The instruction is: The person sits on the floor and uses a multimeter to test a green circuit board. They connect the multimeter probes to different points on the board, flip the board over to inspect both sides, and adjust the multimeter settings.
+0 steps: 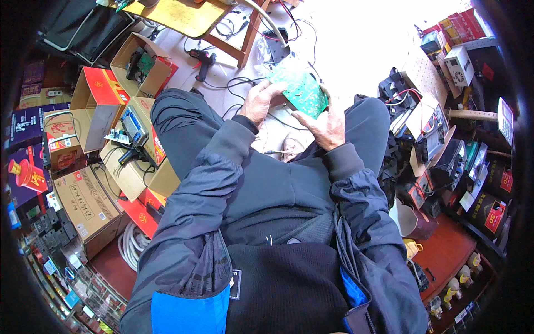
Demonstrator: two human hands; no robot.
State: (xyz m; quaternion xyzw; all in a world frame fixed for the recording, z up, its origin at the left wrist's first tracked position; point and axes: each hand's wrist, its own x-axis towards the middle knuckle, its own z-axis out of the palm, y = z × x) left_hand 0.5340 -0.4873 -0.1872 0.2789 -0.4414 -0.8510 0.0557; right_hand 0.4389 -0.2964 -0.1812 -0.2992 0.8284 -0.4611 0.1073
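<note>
A green circuit board (300,83) is held up between my knees, tilted, with its far part washed out by bright light. My left hand (260,101) grips its left edge, fingers closed on the rim. On the near right side, my right hand (325,123) holds the board by its corner, the thumb lying along the lower edge and the fingers mostly hidden behind. Beyond the board lies a black device (276,47) with cables running from it. A dark glue gun-shaped tool (205,62) rests on the floor to the left of my left hand.
Open cardboard boxes (97,103) crowd my left, one holding a blue-screened meter (134,127). A yellow-topped wooden stool (183,18) stands ahead. Black cables (239,86) cross the floor. Shelves and boxes of electronics (425,133) fill the right side, near a hammer handle (473,114).
</note>
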